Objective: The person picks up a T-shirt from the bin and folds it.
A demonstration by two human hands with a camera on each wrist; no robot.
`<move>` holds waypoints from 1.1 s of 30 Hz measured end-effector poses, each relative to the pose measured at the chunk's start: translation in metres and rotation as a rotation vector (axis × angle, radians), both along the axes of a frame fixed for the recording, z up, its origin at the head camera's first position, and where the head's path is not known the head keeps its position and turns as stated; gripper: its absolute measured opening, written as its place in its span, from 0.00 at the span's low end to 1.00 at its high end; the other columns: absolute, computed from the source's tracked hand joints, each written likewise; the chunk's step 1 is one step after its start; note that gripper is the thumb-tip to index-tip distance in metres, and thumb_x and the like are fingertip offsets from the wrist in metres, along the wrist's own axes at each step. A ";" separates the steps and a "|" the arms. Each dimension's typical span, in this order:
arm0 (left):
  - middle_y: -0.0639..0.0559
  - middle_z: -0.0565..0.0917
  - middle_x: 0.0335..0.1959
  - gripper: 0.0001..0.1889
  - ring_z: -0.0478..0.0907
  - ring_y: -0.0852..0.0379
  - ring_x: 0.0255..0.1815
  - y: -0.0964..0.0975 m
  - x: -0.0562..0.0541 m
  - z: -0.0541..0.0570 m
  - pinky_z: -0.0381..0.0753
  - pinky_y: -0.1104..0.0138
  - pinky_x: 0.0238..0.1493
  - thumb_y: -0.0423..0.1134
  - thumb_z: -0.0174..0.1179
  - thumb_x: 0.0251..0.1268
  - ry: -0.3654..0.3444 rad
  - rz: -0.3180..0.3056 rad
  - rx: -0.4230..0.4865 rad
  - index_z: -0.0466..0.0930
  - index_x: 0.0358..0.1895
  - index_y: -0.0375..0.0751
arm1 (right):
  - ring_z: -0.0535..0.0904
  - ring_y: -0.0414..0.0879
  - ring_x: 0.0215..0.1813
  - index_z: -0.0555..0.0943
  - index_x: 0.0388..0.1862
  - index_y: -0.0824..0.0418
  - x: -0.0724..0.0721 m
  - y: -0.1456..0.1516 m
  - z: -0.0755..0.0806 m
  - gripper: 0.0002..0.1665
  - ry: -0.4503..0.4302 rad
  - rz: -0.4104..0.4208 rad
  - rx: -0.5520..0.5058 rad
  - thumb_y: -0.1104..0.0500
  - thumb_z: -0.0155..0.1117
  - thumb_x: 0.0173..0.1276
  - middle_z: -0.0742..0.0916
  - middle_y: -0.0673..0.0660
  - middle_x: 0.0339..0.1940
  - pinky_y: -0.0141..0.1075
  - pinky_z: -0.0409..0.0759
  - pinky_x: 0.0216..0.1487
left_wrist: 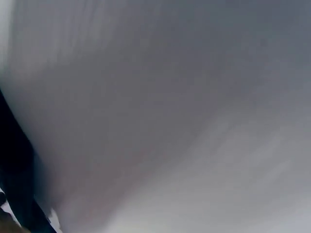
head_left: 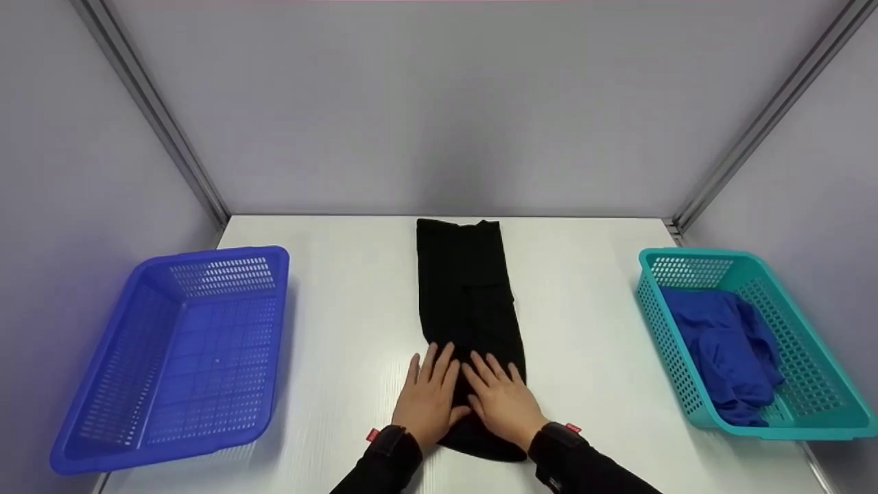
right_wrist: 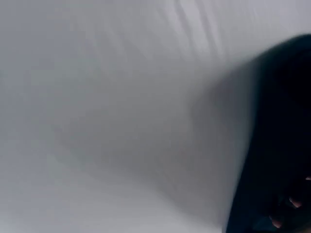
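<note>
A black garment [head_left: 459, 267], folded into a long narrow strip, lies flat on the white table and runs from near the back wall toward me. Spread over its near part are my left hand [head_left: 426, 401] and right hand [head_left: 506, 403], side by side, palms down with straight fingers resting on the fabric. The left wrist view catches only a dark edge of the cloth [left_wrist: 14, 150] at its left side. At the right of the right wrist view the dark cloth [right_wrist: 277, 141] appears, with a few fingertips [right_wrist: 295, 202] at the bottom. What kind of garment it is, I cannot tell.
On the left stands a blue plastic basket [head_left: 278, 329] with nothing in it. A teal basket [head_left: 799, 433] on the right holds crumpled blue fabric [head_left: 720, 343]. Grey panels [head_left: 329, 110] enclose the table [head_left: 350, 288] at the back and both sides.
</note>
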State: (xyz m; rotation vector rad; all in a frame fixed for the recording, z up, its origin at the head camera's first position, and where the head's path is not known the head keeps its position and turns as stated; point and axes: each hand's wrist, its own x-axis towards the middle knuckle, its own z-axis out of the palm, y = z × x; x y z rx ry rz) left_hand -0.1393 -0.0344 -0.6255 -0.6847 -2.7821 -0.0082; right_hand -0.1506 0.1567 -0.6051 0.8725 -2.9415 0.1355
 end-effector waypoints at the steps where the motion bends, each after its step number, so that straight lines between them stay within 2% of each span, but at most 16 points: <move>1: 0.43 0.66 0.77 0.40 0.63 0.42 0.77 0.000 0.001 0.002 0.64 0.47 0.74 0.68 0.60 0.68 0.004 -0.015 -0.003 0.70 0.72 0.43 | 0.69 0.61 0.76 0.73 0.76 0.59 -0.003 0.000 0.000 0.30 -0.008 -0.003 0.002 0.50 0.57 0.80 0.72 0.61 0.78 0.62 0.71 0.68; 3: 0.45 0.70 0.71 0.33 0.67 0.43 0.72 0.000 0.001 0.005 0.66 0.49 0.72 0.63 0.61 0.70 -0.003 -0.060 -0.003 0.72 0.68 0.45 | 0.68 0.61 0.76 0.71 0.77 0.59 -0.009 0.000 0.000 0.30 -0.013 -0.008 0.007 0.50 0.56 0.81 0.71 0.61 0.79 0.61 0.70 0.70; 6: 0.49 0.74 0.62 0.26 0.71 0.47 0.64 -0.005 0.004 0.010 0.70 0.52 0.67 0.60 0.61 0.70 -0.076 -0.140 0.025 0.75 0.61 0.47 | 0.67 0.62 0.77 0.70 0.78 0.60 -0.016 -0.001 0.002 0.30 -0.039 -0.003 -0.014 0.51 0.55 0.82 0.70 0.63 0.79 0.61 0.69 0.70; 9: 0.51 0.75 0.60 0.27 0.71 0.49 0.64 -0.015 0.005 0.013 0.71 0.53 0.66 0.62 0.62 0.67 -0.174 -0.227 0.044 0.77 0.60 0.49 | 0.64 0.66 0.78 0.69 0.79 0.62 -0.022 0.001 0.007 0.31 -0.123 0.024 -0.079 0.52 0.55 0.82 0.68 0.65 0.80 0.63 0.66 0.72; 11: 0.51 0.76 0.60 0.26 0.72 0.50 0.63 -0.023 0.005 0.014 0.73 0.54 0.64 0.61 0.64 0.66 -0.187 -0.280 0.037 0.78 0.60 0.50 | 0.61 0.68 0.79 0.68 0.79 0.63 -0.024 0.004 0.009 0.32 -0.199 0.048 -0.131 0.53 0.56 0.82 0.65 0.66 0.81 0.66 0.63 0.72; 13: 0.52 0.78 0.58 0.23 0.74 0.51 0.60 -0.028 0.006 0.014 0.75 0.56 0.62 0.58 0.67 0.65 -0.134 -0.314 0.008 0.81 0.56 0.49 | 0.58 0.70 0.80 0.67 0.80 0.62 -0.023 0.007 0.010 0.33 -0.253 0.075 -0.162 0.51 0.56 0.82 0.62 0.65 0.83 0.67 0.60 0.73; 15: 0.53 0.80 0.53 0.15 0.77 0.53 0.54 -0.030 0.007 0.014 0.79 0.57 0.55 0.52 0.68 0.67 -0.052 -0.323 -0.023 0.83 0.50 0.49 | 0.55 0.69 0.81 0.66 0.81 0.60 -0.018 0.010 0.012 0.34 -0.280 0.113 -0.169 0.48 0.56 0.82 0.60 0.63 0.84 0.68 0.58 0.74; 18: 0.54 0.82 0.46 0.09 0.78 0.54 0.46 -0.029 0.009 0.014 0.81 0.59 0.47 0.46 0.68 0.66 0.050 -0.303 -0.027 0.83 0.43 0.48 | 0.53 0.68 0.82 0.63 0.82 0.57 -0.006 0.011 0.016 0.41 -0.300 0.180 -0.150 0.39 0.57 0.79 0.57 0.60 0.85 0.68 0.56 0.75; 20: 0.55 0.83 0.43 0.08 0.78 0.54 0.43 -0.026 0.011 0.015 0.81 0.59 0.44 0.45 0.67 0.65 0.080 -0.282 0.002 0.83 0.42 0.47 | 0.52 0.67 0.82 0.61 0.83 0.57 0.005 0.010 0.019 0.48 -0.306 0.207 -0.131 0.33 0.59 0.75 0.56 0.60 0.86 0.68 0.55 0.75; 21: 0.55 0.83 0.41 0.09 0.78 0.54 0.42 -0.024 0.012 0.016 0.81 0.59 0.42 0.45 0.67 0.64 0.093 -0.274 0.027 0.83 0.41 0.47 | 0.53 0.67 0.82 0.60 0.84 0.57 0.009 0.009 0.021 0.50 -0.294 0.208 -0.122 0.33 0.61 0.73 0.56 0.60 0.86 0.67 0.55 0.75; 23: 0.54 0.83 0.38 0.09 0.78 0.54 0.39 -0.022 0.014 0.018 0.80 0.60 0.40 0.45 0.66 0.61 0.131 -0.275 0.070 0.82 0.40 0.46 | 0.58 0.66 0.81 0.62 0.83 0.58 0.017 0.007 0.022 0.50 -0.238 0.191 -0.104 0.37 0.66 0.71 0.60 0.61 0.84 0.66 0.59 0.75; 25: 0.55 0.82 0.35 0.08 0.77 0.54 0.36 -0.022 0.014 0.021 0.79 0.61 0.38 0.44 0.64 0.60 0.183 -0.299 0.092 0.80 0.38 0.46 | 0.66 0.63 0.78 0.67 0.80 0.60 0.022 0.008 0.022 0.45 -0.149 0.165 -0.097 0.47 0.71 0.68 0.68 0.62 0.81 0.62 0.64 0.73; 28: 0.57 0.81 0.33 0.04 0.76 0.57 0.33 -0.025 0.013 0.025 0.78 0.65 0.35 0.41 0.62 0.65 0.260 -0.366 0.078 0.78 0.37 0.47 | 0.76 0.60 0.70 0.77 0.70 0.62 0.023 0.016 0.021 0.36 -0.020 0.140 -0.109 0.61 0.74 0.60 0.80 0.62 0.70 0.57 0.73 0.68; 30: 0.58 0.80 0.33 0.01 0.76 0.59 0.33 -0.030 0.012 0.028 0.77 0.67 0.35 0.38 0.61 0.67 0.279 -0.411 0.063 0.79 0.39 0.48 | 0.80 0.58 0.66 0.81 0.62 0.62 0.023 0.026 0.020 0.31 0.027 0.144 -0.131 0.66 0.75 0.57 0.85 0.61 0.63 0.55 0.76 0.66; 33: 0.58 0.80 0.36 0.07 0.75 0.61 0.35 -0.039 0.011 0.032 0.77 0.70 0.37 0.32 0.62 0.65 0.260 -0.475 0.065 0.80 0.43 0.47 | 0.84 0.57 0.60 0.84 0.54 0.62 0.023 0.042 0.020 0.26 0.066 0.154 -0.182 0.69 0.75 0.53 0.88 0.61 0.55 0.52 0.80 0.61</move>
